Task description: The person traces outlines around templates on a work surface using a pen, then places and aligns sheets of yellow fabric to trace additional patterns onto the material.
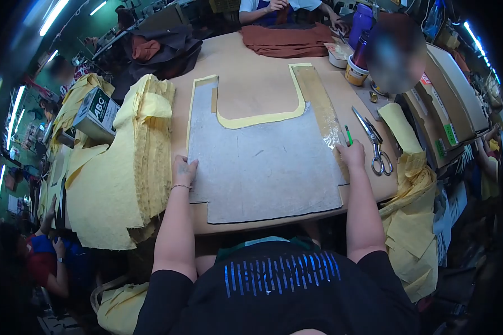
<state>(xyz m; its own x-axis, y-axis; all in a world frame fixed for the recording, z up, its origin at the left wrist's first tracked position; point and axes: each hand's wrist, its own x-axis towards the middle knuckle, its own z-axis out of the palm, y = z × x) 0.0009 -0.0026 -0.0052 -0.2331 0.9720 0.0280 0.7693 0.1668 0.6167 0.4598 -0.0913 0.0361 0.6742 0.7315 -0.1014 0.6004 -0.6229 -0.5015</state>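
A grey U-notched pattern board (262, 167) lies flat before me, with tape down its right arm. Pale yellow fabric (262, 122) shows along the notch and the outer edges, beneath the board. My left hand (183, 172) grips the board's left edge, thumb on top; its other fingers are partly hidden. At the right edge, my right hand (352, 154) is closed around a green pen (349, 134) that points up and away. Just right of that hand lie metal scissors (374, 142), their blades pointing away from me.
A thick stack of yellow fabric pieces (145, 151) stands at left, beside an ABC tin (96, 115). Brown cloth (285, 40) lies at the far edge before a seated person (274, 6). Tubs (356, 71) and a purple bottle (361, 25) stand far right. More yellow fabric (411, 223) hangs at right.
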